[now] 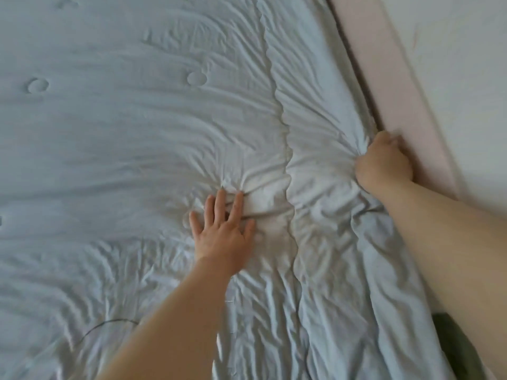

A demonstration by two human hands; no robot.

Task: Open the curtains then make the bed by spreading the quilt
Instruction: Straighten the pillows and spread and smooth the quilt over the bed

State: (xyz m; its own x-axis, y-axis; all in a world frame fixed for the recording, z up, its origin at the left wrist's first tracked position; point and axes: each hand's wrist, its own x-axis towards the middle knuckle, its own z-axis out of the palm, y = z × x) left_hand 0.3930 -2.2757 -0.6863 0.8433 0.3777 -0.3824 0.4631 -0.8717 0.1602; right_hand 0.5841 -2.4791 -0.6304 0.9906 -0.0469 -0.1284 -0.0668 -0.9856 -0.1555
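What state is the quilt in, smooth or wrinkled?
Spread out but wrinkled: creases fan across the quilt, the left hand presses flat on it, and the right hand grips a bunch beside the pink frame.

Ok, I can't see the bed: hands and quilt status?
Left hand flat on quilt. Right hand grips bunched quilt by pink frame. Quilt spread, wrinkled.

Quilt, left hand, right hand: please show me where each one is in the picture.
quilt (109,149), head view, on its flat middle part.
left hand (223,231), head view, on the back of the hand, flat on the quilt.
right hand (384,163), head view, on the back of the fist gripping the quilt.
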